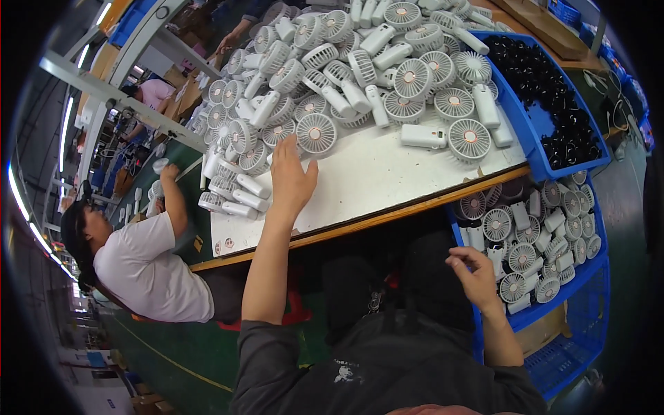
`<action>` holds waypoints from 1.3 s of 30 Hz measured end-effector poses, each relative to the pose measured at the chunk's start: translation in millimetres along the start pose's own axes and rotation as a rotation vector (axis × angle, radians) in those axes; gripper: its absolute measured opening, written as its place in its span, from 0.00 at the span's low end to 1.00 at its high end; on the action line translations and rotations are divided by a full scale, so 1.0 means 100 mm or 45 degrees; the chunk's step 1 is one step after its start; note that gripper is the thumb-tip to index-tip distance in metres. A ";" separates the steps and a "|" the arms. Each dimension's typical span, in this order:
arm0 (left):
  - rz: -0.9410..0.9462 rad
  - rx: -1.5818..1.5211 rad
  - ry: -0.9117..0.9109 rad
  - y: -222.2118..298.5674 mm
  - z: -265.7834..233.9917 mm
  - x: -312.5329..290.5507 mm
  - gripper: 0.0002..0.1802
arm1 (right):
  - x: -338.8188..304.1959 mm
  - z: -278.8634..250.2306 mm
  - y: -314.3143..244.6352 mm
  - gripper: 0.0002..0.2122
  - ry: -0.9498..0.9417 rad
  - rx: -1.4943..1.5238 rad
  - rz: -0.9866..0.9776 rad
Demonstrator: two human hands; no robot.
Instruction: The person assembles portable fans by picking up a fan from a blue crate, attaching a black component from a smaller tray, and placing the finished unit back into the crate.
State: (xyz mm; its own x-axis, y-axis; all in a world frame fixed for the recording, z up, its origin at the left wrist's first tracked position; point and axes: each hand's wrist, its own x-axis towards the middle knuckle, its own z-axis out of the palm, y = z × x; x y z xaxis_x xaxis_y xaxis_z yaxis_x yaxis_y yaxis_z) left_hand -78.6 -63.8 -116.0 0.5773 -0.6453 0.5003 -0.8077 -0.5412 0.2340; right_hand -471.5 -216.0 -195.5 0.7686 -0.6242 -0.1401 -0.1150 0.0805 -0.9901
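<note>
My left hand [293, 178] reaches over the white tabletop, fingers stretched out and thumb apart, with nothing in it. Its fingertips are beside a white handheld fan [317, 133] at the near edge of a large heap; I cannot tell whether they touch. My right hand [476, 278] hangs below the table edge, near the fans [522, 257] in a blue crate. Its fingers are loosely bent, and nothing shows in them. Another handheld fan [469, 140] lies on its side at the right of the tabletop, its handle pointing left.
A blue bin [600, 153] of small black parts stands on the table's right end. The wooden table edge [387, 213] runs between my arms. A co-worker in a white shirt [155, 266] sits at my left. Another blue crate [570, 346] stands lower right.
</note>
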 end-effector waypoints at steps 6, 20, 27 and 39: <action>-0.102 0.132 -0.241 -0.17 0.10 0.18 0.35 | -0.06 0.36 -0.03 0.10 -0.156 -0.150 -0.136; -0.603 -1.670 -0.482 1.05 -0.34 -0.76 0.29 | 0.05 0.09 -0.24 0.12 -0.090 -0.350 -0.298; -0.727 -1.564 -0.665 1.31 -0.52 -1.15 0.36 | 0.08 -2.46 0.44 0.11 1.007 -0.853 -0.082; -0.874 -1.161 -1.246 2.06 -0.11 -1.36 0.34 | 0.39 -5.31 1.26 0.17 1.317 -1.381 0.529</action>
State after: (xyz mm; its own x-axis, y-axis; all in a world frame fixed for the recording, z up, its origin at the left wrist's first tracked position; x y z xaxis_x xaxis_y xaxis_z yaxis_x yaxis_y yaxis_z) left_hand -325.0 -81.5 -127.0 0.4165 -0.7068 -0.5718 0.0629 -0.6050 0.7937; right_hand -790.1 -642.5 -320.1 -0.1323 -0.9831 0.1265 -0.9369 0.0823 -0.3399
